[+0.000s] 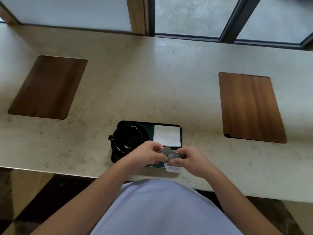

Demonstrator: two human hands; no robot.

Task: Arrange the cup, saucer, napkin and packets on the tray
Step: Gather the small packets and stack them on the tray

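Person seen from above, head cam. Top (162, 209): pale lavender-blue, plain fabric, no print, logo or buttons visible, smooth with soft folds, fills the lower middle of the view. Both forearms bare from elbow to wrist, so sleeves are short or out of view. Left hand (145, 155) and right hand (189, 158) bare: no gloves, rings, watch or bracelets seen on wrists or fingers. Nails too small and blurred to tell. Legs and shoes hidden under the top
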